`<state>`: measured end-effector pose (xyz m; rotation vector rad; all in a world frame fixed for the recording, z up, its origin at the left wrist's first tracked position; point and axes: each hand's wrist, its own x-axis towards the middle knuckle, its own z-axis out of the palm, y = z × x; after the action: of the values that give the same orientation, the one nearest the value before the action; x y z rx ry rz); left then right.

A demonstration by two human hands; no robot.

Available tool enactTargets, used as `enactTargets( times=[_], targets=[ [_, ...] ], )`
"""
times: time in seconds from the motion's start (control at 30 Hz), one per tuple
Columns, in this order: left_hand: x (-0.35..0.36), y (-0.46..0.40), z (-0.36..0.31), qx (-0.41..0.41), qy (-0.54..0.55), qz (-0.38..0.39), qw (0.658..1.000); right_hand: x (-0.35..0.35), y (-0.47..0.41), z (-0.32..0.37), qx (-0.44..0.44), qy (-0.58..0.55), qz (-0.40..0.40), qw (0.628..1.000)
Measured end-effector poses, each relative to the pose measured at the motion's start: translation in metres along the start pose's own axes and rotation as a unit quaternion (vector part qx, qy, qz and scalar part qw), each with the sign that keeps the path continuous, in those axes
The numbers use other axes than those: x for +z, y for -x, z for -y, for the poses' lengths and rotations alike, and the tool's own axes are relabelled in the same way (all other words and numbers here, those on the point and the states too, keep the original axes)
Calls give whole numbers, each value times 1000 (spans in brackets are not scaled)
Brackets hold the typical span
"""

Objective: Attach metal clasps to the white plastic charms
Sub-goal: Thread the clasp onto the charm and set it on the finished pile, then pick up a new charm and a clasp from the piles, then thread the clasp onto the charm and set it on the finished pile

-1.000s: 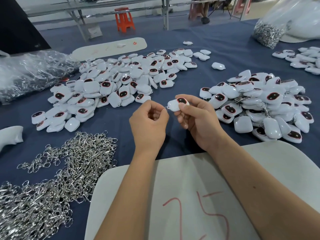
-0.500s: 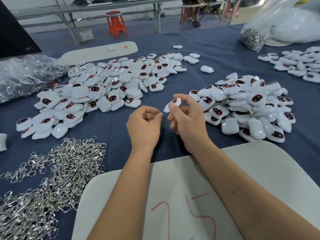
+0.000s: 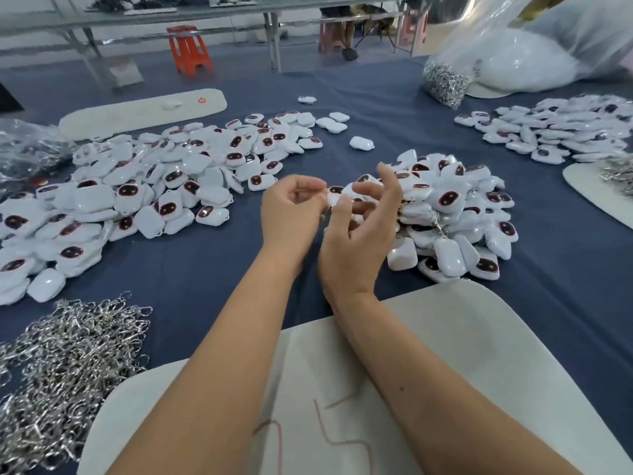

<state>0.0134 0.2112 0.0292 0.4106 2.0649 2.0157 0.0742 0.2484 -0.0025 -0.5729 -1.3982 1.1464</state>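
Far left of the hands, a tangled heap of clasps glints on the blue cloth, and beyond it a clear bag sits crumpled at the edge. Just left of the hands spreads the big pile of charms, white shells with dark red-rimmed faces, some face up and some face down. Beyond that pile lies a long white board with a small red mark.

Now the centre: the left hand has its fingers curled in, fingertips pinching at the edge of one charm held above the cloth (the frame is blurred here, so any clasp in that pinch cannot be made out). The right hand meets it from the other side, thumb pressed to the charm, the other fingers fanned loosely upward and apart. Both forearms cross a white sheet with red scrawl on it, nearest the camera.

Right behind the right hand sits a second pile, and a metal clasp shows among its charms. Farther right and back, a third pile spreads out, with another white sheet just beside it. Beyond those, a plastic bag of clasps leans against a big bag of white stuff.
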Motion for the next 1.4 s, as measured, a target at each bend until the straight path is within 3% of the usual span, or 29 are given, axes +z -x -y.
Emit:
enactTargets(
  times=[0.23,0.3,0.37,0.43,0.5,0.6,0.67,0.8,0.9,1.03,1.23,1.3,1.4],
  targets=[
    [-74,0,21,-31,-120,-141,982,9,12,8,-115,69,149,980],
    [-99,-1,18,-23,-172,-160,972,23,20,12,-142,130,259,947],
    [-123,1,15,-12,-239,-166,957,44,33,15,-171,217,392,878],
    [-144,7,12,4,-328,-167,930,65,45,16,-210,298,477,800],
    [-167,12,10,8,-419,-170,892,88,56,16,-232,353,499,757],
    [-200,16,8,-48,-565,-145,811,118,65,12,-203,423,499,728],
    [-218,17,4,-117,-604,-112,780,130,72,10,-188,449,482,729],
    [-238,18,-7,-158,-581,-53,797,136,97,20,-194,459,437,749],
    [-244,18,-10,-157,-575,-41,802,134,108,28,-197,418,501,732],
    [-249,22,-7,-132,-571,-47,809,124,102,44,-159,300,585,737],
    [-242,29,-9,-97,-557,-62,823,109,90,45,-106,215,612,753],
    [-237,28,-12,-77,-523,-80,845,104,83,42,-60,178,609,771],
    [-219,23,-12,-52,-343,-121,930,96,71,38,24,120,604,787]
  ],
)
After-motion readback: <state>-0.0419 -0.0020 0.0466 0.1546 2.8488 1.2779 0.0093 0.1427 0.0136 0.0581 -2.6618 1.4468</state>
